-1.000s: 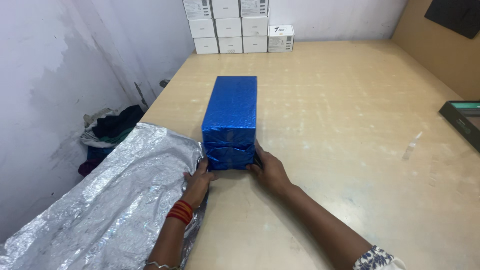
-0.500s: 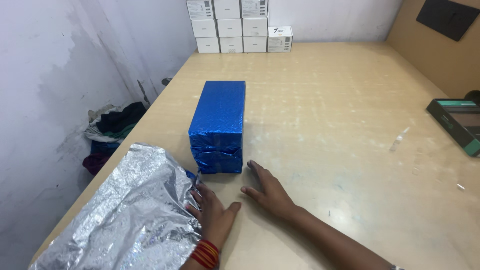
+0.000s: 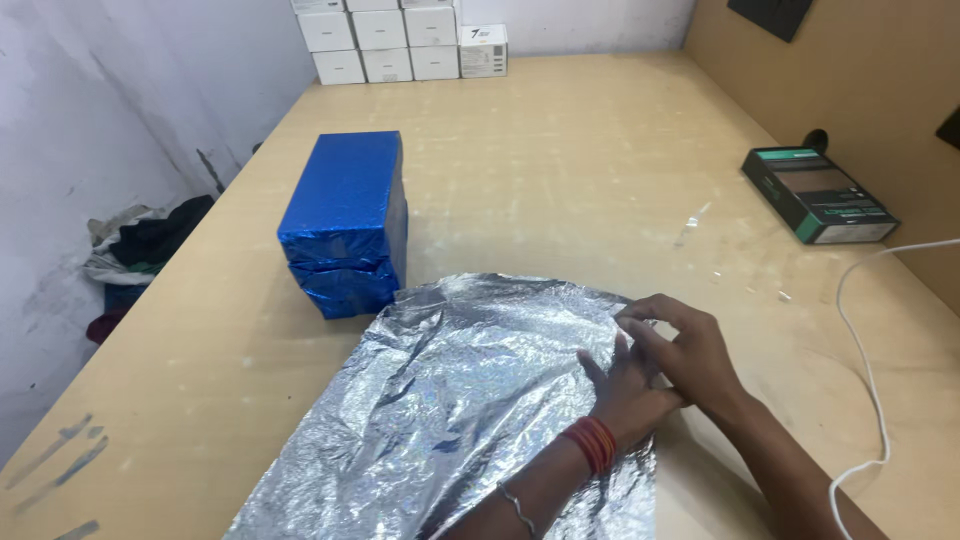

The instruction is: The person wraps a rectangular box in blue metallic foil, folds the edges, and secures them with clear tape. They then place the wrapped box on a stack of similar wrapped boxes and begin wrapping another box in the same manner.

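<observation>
L hand (image 3: 625, 390) lies flat, palm down, on silver wrap sheet (image 3: 450, 410); R hand (image 3: 690, 350) pinches sheet's right edge w/ fingertips. Sheet lies crumpled on table (image 3: 560, 150), touching blue-wrapped box (image 3: 345, 225). Box done; sheet wraps nothing yet.

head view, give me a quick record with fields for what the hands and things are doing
surface: wooden table
left hand: left hand flat on the silver sheet, red bangles at the wrist
right hand: right hand at the sheet's right edge, fingers overlapping the left hand
sheet: crinkled, spread on the table's near side
blue box: wrapped in shiny blue paper, just beyond the sheet, untouched
far edge: stacked white boxes
right side: dark box with green trim, white cable
</observation>
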